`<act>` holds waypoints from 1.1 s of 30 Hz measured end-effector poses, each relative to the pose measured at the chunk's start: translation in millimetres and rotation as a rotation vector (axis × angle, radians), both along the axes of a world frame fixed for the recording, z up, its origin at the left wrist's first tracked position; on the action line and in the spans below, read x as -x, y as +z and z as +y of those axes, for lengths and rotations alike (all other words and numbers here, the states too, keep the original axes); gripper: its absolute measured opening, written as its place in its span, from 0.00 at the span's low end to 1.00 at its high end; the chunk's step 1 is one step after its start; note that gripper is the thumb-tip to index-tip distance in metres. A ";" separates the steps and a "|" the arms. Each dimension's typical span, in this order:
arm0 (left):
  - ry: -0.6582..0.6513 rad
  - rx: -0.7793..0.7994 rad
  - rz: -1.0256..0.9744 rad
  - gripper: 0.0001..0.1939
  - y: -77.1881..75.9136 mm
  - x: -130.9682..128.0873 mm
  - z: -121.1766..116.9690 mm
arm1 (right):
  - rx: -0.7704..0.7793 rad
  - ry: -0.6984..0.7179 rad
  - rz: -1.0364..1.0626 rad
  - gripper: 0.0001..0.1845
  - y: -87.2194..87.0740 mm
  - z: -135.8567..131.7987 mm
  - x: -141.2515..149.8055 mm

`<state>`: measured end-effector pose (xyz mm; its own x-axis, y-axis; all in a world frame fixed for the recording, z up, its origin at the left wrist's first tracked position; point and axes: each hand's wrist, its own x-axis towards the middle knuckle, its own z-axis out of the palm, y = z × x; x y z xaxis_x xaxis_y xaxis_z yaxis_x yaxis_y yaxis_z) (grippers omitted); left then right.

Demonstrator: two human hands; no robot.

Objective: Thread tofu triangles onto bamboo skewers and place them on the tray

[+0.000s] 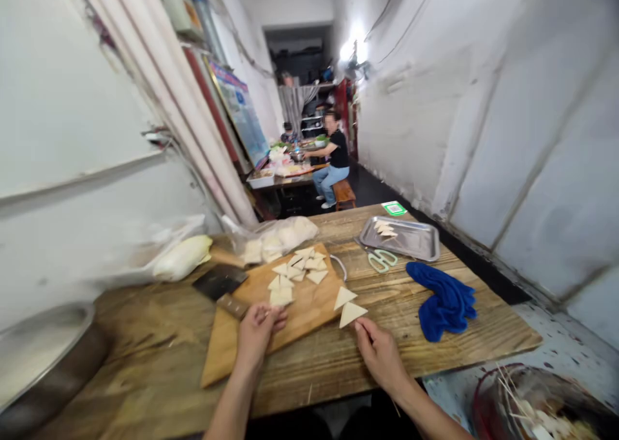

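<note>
My right hand pinches a thin skewer, its lower end showing faintly below the hand. Two pale, flat tofu triangles sit at its upper end, over the front right of the cutting board. My left hand is low over the board's front left, fingers loosely bent and apart, the tips by the nearest tofu pieces. I cannot tell whether they touch. More tofu triangles lie heaped on the wooden cutting board. A cleaver rests at the board's left edge, its handle beside my left hand.
Behind the board lies a plastic bag of pale pieces. Scissors, a metal tray with tofu triangles and a blue cloth are at right. A metal basin stands left, a bin lower right. A person sits farther back.
</note>
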<state>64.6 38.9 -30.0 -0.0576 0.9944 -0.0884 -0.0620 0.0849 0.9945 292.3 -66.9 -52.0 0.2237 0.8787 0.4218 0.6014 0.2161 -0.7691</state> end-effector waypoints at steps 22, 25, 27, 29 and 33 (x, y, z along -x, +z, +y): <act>-0.098 0.348 -0.512 0.02 8.5 -8.4 9.9 | 0.035 0.217 -0.015 0.15 -2.4 -5.1 31.0; -0.067 0.345 -0.541 0.02 6.5 -15.1 11.2 | 0.049 0.239 -0.034 0.14 -4.0 -5.8 35.3; -0.040 0.352 -0.537 0.04 6.0 -16.7 12.2 | 0.060 0.261 -0.046 0.14 -5.7 -6.0 37.8; -0.030 0.354 -0.536 0.04 5.7 -16.5 12.3 | 0.073 0.281 -0.059 0.14 -6.5 -5.8 39.7; -0.046 0.354 -0.547 0.04 3.4 -14.6 12.2 | 0.106 0.315 -0.087 0.15 -4.4 -3.1 43.2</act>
